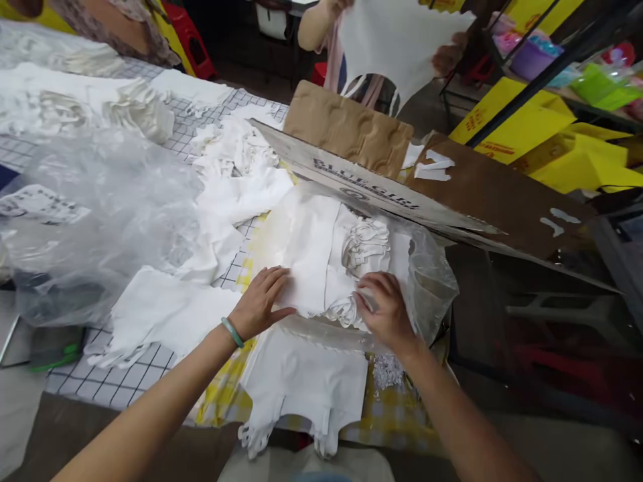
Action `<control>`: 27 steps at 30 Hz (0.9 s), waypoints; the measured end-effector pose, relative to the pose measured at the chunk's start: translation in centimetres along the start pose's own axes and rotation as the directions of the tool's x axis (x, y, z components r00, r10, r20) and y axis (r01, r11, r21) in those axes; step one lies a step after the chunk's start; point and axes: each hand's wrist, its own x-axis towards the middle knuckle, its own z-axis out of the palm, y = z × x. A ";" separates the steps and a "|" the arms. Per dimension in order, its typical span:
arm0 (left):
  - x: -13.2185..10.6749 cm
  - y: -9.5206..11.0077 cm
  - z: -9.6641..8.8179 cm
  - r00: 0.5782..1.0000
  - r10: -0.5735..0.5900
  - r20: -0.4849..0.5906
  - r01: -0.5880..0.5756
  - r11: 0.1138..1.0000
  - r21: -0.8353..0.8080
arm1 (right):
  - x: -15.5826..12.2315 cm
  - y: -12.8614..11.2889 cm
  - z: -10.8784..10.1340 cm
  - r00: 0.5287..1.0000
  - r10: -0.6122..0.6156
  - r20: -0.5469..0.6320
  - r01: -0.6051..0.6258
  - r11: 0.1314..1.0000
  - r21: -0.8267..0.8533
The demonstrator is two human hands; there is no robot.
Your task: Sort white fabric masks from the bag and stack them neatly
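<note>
A stack of white camisoles (pixel 306 248) lies on a clear plastic bag (pixel 432 281) in front of me. My left hand (pixel 264 298), with a green bangle on the wrist, rests its stretched fingers on the stack's left edge. On the opposite side, my right hand (pixel 384 308) curls its fingers and thumb at the bunched straps (pixel 344 311) of the near camisole. A second roll of straps (pixel 369 244) sits just beyond it. Closer to me, another pile of white camisoles (pixel 306 375) hangs its straps over the table edge.
Behind the stack leans an opened cardboard box (pixel 351 194). Loose white garments (pixel 175 308) and a large plastic bag (pixel 110 207) cover the left. Across the table a person's hands hold up a white camisole (pixel 392 47). Yellow bags (pixel 517 120) stand at right.
</note>
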 end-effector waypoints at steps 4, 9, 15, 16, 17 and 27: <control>-1.2 -0.8 -0.7 0.999 0.040 0.000 -0.039 0.995 -0.093 | 1.3 -4.0 4.5 0.940 -0.237 0.244 0.247 0.969 -0.012; -1.1 -1.3 -1.1 0.995 0.053 -0.089 -0.071 0.972 -0.224 | 2.5 -5.8 8.3 0.901 -0.214 0.377 0.275 0.955 -0.114; -0.9 -1.9 -2.0 1.000 0.009 -0.026 -0.017 0.943 -0.332 | 3.5 -5.9 10.0 0.905 -0.150 0.398 0.234 0.957 -0.172; -0.9 -2.0 -2.2 1.000 0.003 -0.018 -0.009 0.939 -0.343 | 3.6 -5.9 10.2 0.907 -0.143 0.396 0.226 0.959 -0.169; -0.8 -2.0 -2.3 1.000 -0.002 -0.019 -0.005 0.936 -0.353 | 3.6 -6.0 10.3 0.909 -0.137 0.393 0.216 0.962 -0.165; 1.3 -0.7 -3.3 0.945 -0.301 -0.125 0.187 0.815 -0.548 | 5.7 -5.6 8.6 0.947 0.068 0.313 -0.146 0.962 0.231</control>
